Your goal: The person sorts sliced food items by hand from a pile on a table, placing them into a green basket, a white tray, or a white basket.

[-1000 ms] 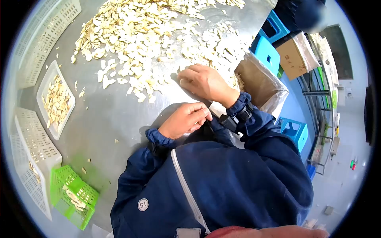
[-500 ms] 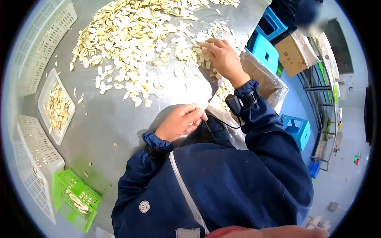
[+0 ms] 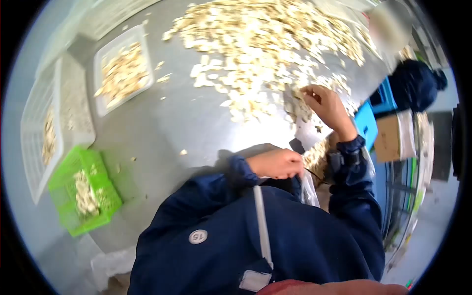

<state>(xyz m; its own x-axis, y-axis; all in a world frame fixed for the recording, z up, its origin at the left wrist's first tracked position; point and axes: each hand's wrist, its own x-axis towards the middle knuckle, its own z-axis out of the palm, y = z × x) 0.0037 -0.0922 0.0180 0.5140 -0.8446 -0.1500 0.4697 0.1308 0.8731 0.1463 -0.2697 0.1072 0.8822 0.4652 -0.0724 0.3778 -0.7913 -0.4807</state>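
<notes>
Pale dried slices lie in a wide pile across the metal table. My right hand is at the pile's near right edge, thumb and fingers curled together over some slices; what they pinch is too small to name. My left hand is closed at the table's near edge, beside the liner of a bag with slices in it. Whatever its fingers hold is hidden. A white sheet or flap lies between the two hands.
A white tray of slices stands at the upper left. Below it are a white basket and a green basket. At right are a blue stool, a cardboard box and another person in dark clothing.
The view has swung, so table and baskets appear shifted right. My right hand has its fingers more curled at the pile's edge. My left hand stays closed near the table's edge.
</notes>
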